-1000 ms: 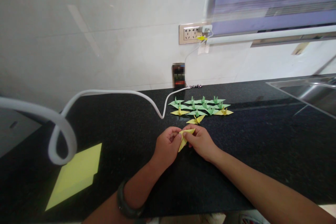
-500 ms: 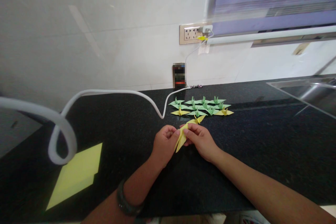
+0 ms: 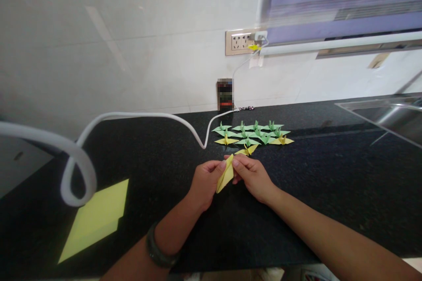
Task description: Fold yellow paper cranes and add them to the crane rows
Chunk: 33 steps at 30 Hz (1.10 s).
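Note:
Both hands pinch one folded yellow paper piece (image 3: 225, 176) just above the black counter (image 3: 329, 171). My left hand (image 3: 206, 183) grips its left side with curled fingers. My right hand (image 3: 252, 176) holds its upper right edge between thumb and fingers. The piece is a narrow pointed shape, tilted with its tip toward me. Just beyond the hands lies a group of several finished paper cranes (image 3: 252, 135), green and yellow, the nearest yellow one (image 3: 246, 150) almost touching my right fingers.
A stack of yellow paper sheets (image 3: 95, 217) lies at the near left. A thick white cable (image 3: 75, 158) loops across the left and runs to the wall. A phone (image 3: 225, 94) leans on the wall under a socket (image 3: 241, 42). A steel sink (image 3: 392, 116) sits far right.
The yellow piece has been turned and flattened from a wider open fold into a narrow point. Both hands shifted slightly away from me, toward the cranes.

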Each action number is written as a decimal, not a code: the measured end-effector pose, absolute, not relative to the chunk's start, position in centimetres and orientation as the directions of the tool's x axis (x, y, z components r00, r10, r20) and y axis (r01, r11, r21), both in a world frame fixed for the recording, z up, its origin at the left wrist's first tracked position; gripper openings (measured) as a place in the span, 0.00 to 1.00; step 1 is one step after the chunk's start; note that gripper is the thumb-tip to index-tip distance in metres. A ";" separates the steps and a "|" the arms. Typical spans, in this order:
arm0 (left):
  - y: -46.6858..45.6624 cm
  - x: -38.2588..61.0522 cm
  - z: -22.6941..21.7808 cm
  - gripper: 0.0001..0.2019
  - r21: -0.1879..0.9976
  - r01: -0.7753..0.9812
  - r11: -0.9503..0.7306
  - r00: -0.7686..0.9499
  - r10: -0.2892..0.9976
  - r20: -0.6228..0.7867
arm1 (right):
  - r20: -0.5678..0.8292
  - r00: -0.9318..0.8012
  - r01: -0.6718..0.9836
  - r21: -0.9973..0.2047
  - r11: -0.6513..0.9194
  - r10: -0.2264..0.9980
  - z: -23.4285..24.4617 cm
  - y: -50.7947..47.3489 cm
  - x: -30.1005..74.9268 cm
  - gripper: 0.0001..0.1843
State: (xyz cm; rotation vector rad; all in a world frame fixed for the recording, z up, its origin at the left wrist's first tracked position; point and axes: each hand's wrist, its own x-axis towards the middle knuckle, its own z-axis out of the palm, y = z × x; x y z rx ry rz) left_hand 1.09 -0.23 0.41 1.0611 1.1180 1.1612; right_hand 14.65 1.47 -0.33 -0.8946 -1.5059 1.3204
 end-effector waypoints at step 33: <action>-0.8 1.4 1.7 0.13 0.997 0.080 0.019 0.029 0.999 -0.021 | 0.092 -0.281 -0.091 -0.994 0.069 0.955 0.0 1.5 14.6 0.15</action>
